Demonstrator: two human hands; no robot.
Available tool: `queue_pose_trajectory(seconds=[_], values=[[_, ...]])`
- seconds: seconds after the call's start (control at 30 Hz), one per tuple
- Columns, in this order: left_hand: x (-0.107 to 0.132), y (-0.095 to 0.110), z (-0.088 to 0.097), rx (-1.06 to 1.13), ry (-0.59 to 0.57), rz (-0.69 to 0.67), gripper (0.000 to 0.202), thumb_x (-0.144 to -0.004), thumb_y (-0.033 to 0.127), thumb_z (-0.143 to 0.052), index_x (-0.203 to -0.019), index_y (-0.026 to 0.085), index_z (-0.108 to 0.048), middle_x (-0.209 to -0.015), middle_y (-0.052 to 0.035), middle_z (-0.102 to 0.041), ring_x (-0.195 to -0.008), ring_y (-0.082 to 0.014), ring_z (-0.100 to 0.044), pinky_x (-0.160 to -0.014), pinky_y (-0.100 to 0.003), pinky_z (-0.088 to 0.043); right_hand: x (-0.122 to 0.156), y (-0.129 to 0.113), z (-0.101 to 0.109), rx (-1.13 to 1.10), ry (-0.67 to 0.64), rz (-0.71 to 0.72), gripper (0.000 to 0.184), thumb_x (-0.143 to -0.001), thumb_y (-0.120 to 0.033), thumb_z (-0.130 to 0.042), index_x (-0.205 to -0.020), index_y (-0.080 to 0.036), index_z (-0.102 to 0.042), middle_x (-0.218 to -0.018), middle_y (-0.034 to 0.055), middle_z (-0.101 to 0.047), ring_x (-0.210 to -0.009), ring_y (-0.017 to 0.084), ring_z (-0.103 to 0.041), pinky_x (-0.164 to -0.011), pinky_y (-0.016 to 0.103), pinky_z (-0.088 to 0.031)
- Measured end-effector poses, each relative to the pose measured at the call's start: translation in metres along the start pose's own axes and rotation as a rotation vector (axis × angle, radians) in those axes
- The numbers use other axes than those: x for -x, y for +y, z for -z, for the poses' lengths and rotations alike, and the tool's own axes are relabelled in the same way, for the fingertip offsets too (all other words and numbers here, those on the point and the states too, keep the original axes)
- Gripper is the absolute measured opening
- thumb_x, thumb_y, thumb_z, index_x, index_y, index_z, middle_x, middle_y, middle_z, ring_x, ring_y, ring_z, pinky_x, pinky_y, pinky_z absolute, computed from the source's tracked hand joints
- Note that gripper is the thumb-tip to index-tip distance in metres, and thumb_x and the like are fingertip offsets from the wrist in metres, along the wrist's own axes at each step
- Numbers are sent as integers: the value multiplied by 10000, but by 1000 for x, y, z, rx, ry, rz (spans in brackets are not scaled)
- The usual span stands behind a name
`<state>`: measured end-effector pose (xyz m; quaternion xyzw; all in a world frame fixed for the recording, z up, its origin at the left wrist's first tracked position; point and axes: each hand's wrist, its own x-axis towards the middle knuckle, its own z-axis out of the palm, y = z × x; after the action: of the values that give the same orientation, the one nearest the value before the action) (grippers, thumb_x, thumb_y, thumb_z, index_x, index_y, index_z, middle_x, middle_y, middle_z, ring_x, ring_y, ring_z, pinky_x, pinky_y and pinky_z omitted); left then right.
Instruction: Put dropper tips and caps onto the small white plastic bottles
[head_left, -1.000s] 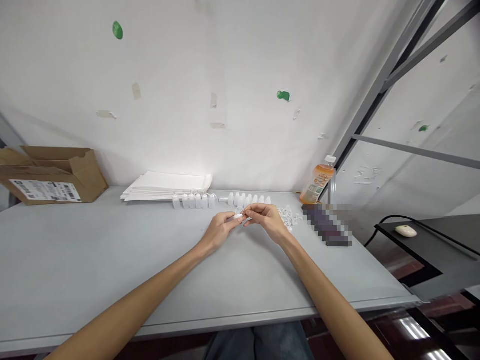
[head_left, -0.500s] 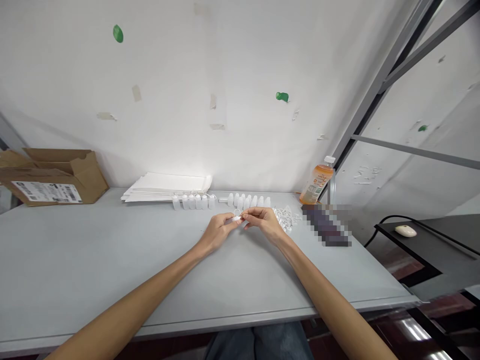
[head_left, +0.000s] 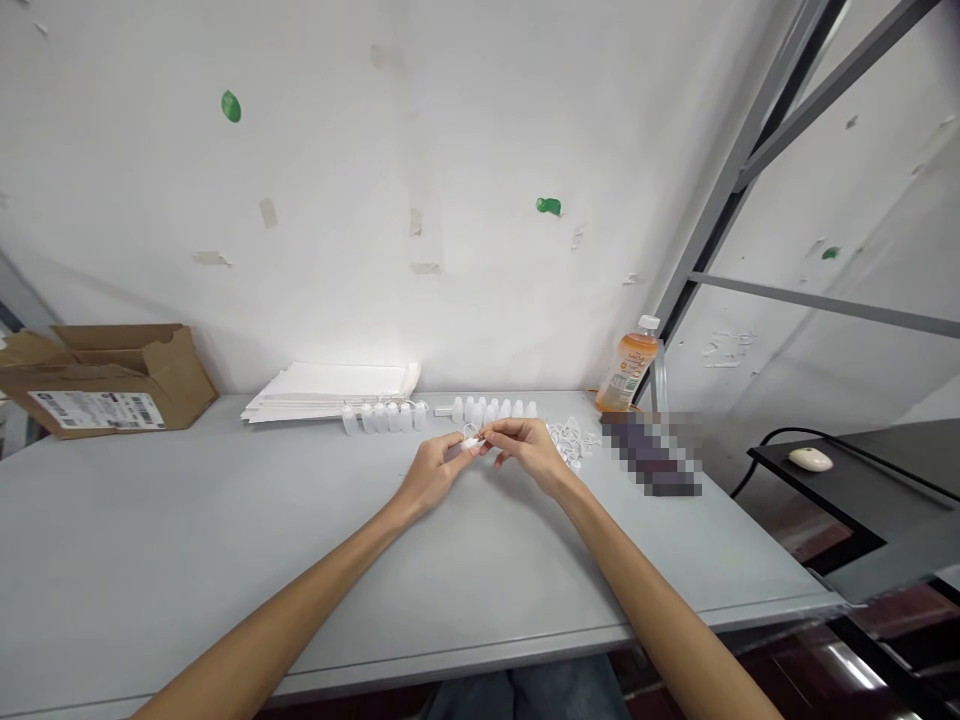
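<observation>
My left hand (head_left: 433, 473) is closed around a small white plastic dropper bottle (head_left: 470, 443), held tilted over the table. A thin white strap loop stands up from it. With thumb and forefinger together, my right hand (head_left: 529, 453) pinches at the bottle's right end, where the cap sits; the fingertips hide most of it. Behind my left hand stands a row of small bottles (head_left: 384, 418) with caps and loops. Several bottles (head_left: 495, 410) without visible loops are grouped behind my right hand. Beside that hand lies a pile of white looped caps (head_left: 574, 443).
A stack of white paper sheets (head_left: 334, 385) lies against the wall. At the far left is an open cardboard box (head_left: 112, 380). An orange drink bottle (head_left: 628, 365) and a blurred dark object (head_left: 652, 455) are on the right. The grey table (head_left: 480, 590) has a front edge near my lap.
The camera view has tilted slightly, so things sit a little lower in the picture. Both hands keep hold of the small bottle, with only slight finger movement on the right.
</observation>
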<state>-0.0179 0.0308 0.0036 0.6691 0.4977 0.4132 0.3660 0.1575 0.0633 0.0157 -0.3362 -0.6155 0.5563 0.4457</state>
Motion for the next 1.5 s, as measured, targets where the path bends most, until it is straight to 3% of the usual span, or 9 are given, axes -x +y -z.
queue_pose_trajectory(seconds=[0.33, 0.63, 0.77, 0.87, 0.97, 1.03, 1.2, 1.33, 1.5], values=[[2, 6, 0, -36, 21, -52, 337, -843, 475, -491, -691, 175, -505, -617, 44, -374, -601, -121, -337, -573, -246, -259, 0, -3, 0, 43, 35, 21, 304, -639, -432, -785, -747, -154, -725, -732, 56, -672, -667, 176, -646, -494, 252, -504], [4, 1, 3, -127, -9, -54, 317, -857, 448, -468, -682, 184, -461, -603, 50, -319, -585, -118, -297, -562, -250, -231, 2, 0, -8, 92, 9, 62, 305, -696, -455, -731, -738, -153, -711, -683, 45, -646, -636, 156, -615, -494, 246, -485], [3, 9, 8, -149, -37, -88, 315, -882, 438, -414, -738, 179, -521, -649, 31, -414, -617, -135, -356, -585, -256, -271, 3, -3, -9, 72, 20, 82, 315, -702, -469, -725, -753, -160, -702, -705, 46, -657, -642, 158, -618, -499, 248, -489], [5, 13, 16, -125, -61, -83, 315, -898, 430, -393, -894, 181, -587, -730, 6, -521, -679, -157, -450, -636, -263, -334, 3, -8, -6, 55, 59, 102, 338, -706, -484, -717, -826, -168, -701, -833, 67, -682, -646, 158, -631, -490, 251, -490], [10, 2, 32, -95, 34, -69, 348, -872, 463, -461, -1015, 180, -605, -826, -24, -612, -792, -180, -535, -746, -275, -384, 3, -12, 0, 57, 116, 100, 378, -711, -510, -703, -885, -175, -697, -904, 81, -676, -635, 161, -639, -484, 262, -484], [14, -12, 49, -60, 177, -86, 388, -823, 493, -534, -1006, 164, -627, -961, -63, -647, -916, -205, -562, -830, -291, -392, 4, -14, 4, 75, 147, 101, 380, -722, -526, -688, -850, -168, -694, -878, 81, -667, -630, 161, -635, -490, 264, -480], [27, -42, 104, -50, 541, 11, 506, -660, 506, -685, -998, 129, -694, -1123, -110, -628, -984, -240, -553, -746, -280, -419, 5, -16, 5, 131, 148, 109, 397, -755, -552, -643, -778, -157, -679, -845, 79, -647, -633, 162, -626, -492, 264, -470], [31, -54, 133, -45, 666, 44, 478, -650, 453, -710, -996, 123, -720, -1007, -77, -684, -905, -208, -578, -823, -298, -421, 5, -15, 3, 191, 116, 101, 427, -769, -577, -619, -728, -155, -669, -837, 85, -649, -632, 172, -635, -487, 270, -466], [25, -75, 149, -90, 813, 169, 414, -593, 387, -733, -889, 99, -722, -850, -78, -706, -847, -231, -619, -814, -334, -449, 4, -11, 4, 259, 103, 102, 463, -800, -592, -579, -708, -145, -662, -817, 93, -655, -626, 171, -633, -484, 265, -469]])
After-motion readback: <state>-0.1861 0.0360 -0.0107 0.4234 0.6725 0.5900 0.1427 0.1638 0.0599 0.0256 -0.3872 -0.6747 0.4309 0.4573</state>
